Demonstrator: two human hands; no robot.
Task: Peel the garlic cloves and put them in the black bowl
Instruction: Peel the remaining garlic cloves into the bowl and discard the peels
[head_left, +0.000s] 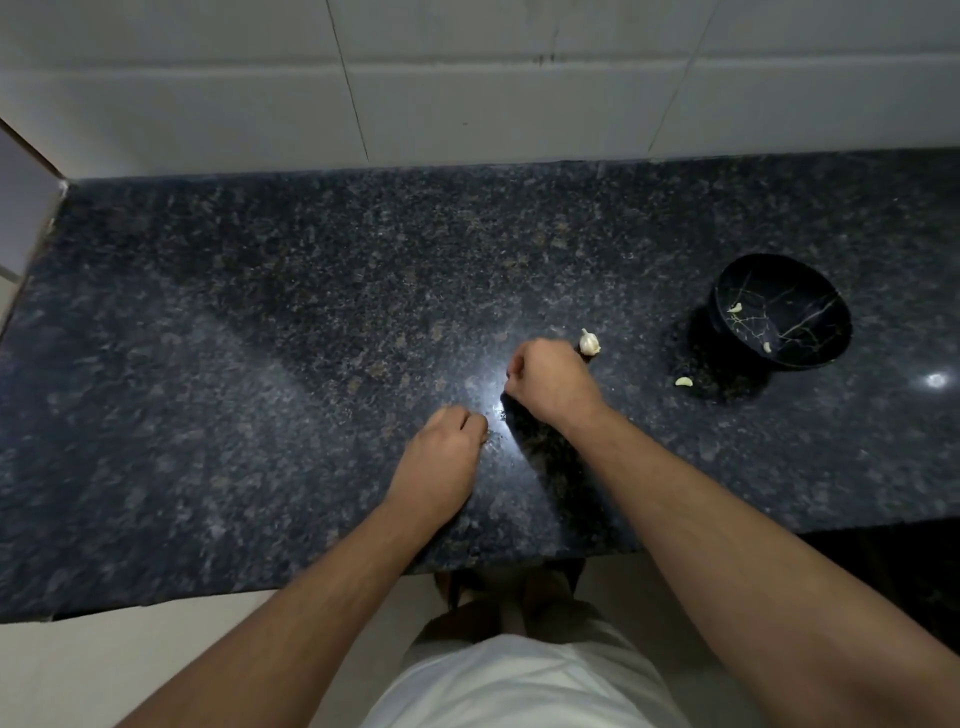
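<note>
On the dark table (260, 364), both the left hand (447, 452) and right hand (553, 382) have fingers curled, contents hidden, while the garlic bulb (589, 342) stands tip toward the far edge beside the right hand, 1 clove (683, 382) near the black bowl (782, 312) toward the right edge, holding 2.

Both hands show only their backs: the fingers of the left hand (448, 448) and the right hand (551, 383) curl under, so whatever they may hold is hidden. The garlic bulb (589, 342) just beyond the right hand is partly covered by its knuckles. Far right of the hands, the picture's edge cuts off the table (260, 338).
</note>
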